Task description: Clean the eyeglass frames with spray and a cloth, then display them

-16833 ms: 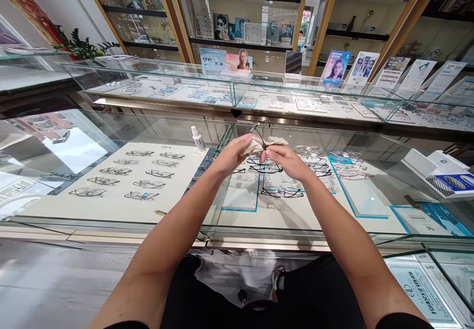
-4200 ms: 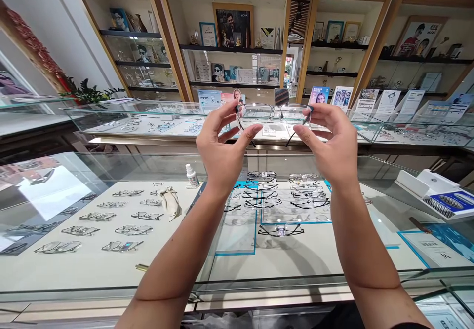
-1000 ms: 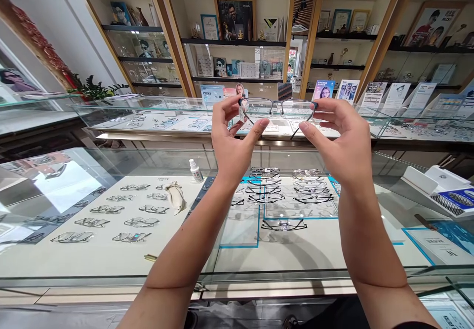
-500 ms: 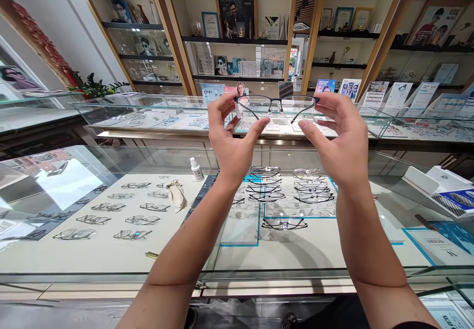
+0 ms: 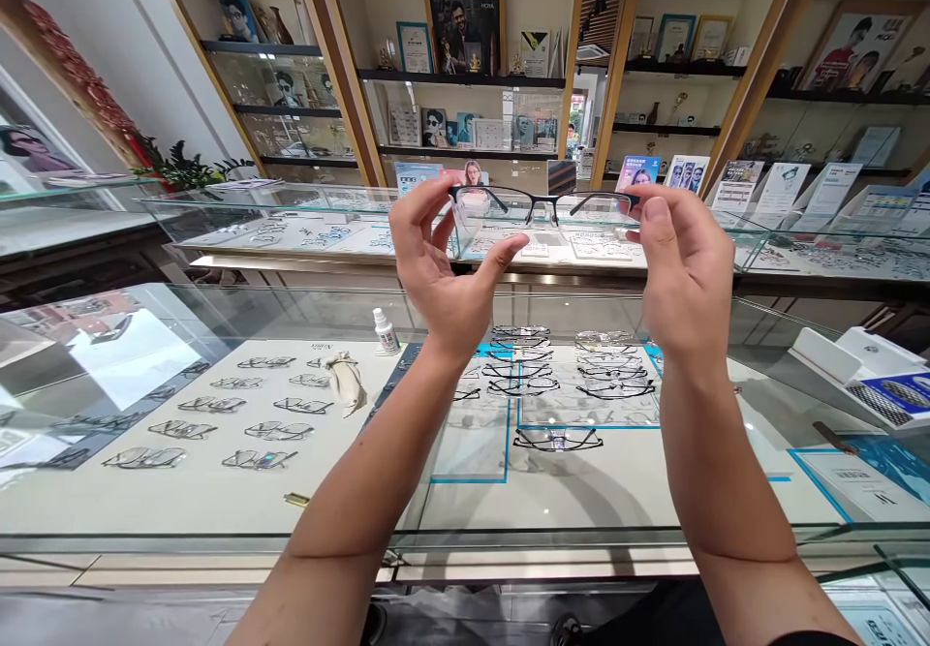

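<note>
I hold a pair of dark thin-rimmed glasses (image 5: 543, 205) up at arm's length above the glass counter (image 5: 218, 530). My left hand (image 5: 440, 263) pinches the frame's left end with fingertips, thumb stretched out below. My right hand (image 5: 683, 268) grips the frame's right end, fingers curled round it. The temples are folding inward behind the lenses. A beige cleaning cloth (image 5: 344, 384) lies on the counter to the lower left, beside a small white spray bottle (image 5: 385, 331).
Rows of glasses (image 5: 239, 414) lie under the glass at left, and dark frames (image 5: 559, 375) lie at centre. A second display case (image 5: 305, 230) stands beyond, backed by wall shelves with posters. White boxes (image 5: 857, 360) rest at the right.
The glasses have tipped so the front faces more downward and the temples swing in. My right hand has turned, its fingers now curled over the frame's end. The cloth was laid on the counter earlier.
</note>
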The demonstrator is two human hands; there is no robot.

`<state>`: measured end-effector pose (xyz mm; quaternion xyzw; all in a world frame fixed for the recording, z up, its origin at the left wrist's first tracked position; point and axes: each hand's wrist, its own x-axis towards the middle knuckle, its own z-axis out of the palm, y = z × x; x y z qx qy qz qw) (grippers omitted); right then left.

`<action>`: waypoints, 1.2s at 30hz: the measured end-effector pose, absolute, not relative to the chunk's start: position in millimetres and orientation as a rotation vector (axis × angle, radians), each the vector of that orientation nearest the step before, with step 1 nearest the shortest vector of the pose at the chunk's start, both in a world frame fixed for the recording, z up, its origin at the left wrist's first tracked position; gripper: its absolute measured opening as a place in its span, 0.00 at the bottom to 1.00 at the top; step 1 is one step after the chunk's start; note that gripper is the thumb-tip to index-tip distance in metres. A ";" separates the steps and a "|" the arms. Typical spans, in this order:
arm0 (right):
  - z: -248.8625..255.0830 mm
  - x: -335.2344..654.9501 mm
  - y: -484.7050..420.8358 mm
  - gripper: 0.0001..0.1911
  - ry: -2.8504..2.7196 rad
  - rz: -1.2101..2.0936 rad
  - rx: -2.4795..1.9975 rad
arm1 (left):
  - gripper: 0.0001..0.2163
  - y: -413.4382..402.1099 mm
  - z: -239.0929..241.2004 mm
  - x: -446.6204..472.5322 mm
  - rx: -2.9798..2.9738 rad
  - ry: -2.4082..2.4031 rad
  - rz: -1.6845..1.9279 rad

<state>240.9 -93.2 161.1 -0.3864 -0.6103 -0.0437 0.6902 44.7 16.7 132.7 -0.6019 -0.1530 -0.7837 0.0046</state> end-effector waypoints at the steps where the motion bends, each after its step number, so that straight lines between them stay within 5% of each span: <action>1: 161.2 241.1 -93.0 0.22 -1.363 -0.096 -0.870 | 0.38 18.4 132.1 44.3 -1.891 -0.443 -2.456; 20: 160.7 240.2 -92.7 0.12 -1.355 0.190 -0.627 | 0.40 30.0 131.3 42.3 -1.918 -0.191 -2.357; 30: 160.5 239.3 -95.3 0.27 -1.497 0.118 -0.722 | 0.39 25.3 129.8 45.2 -1.968 -0.210 -2.351; 36: 161.3 239.0 -96.3 0.25 -1.476 0.211 -0.680 | 0.37 25.8 127.6 46.1 -1.971 -0.184 -2.351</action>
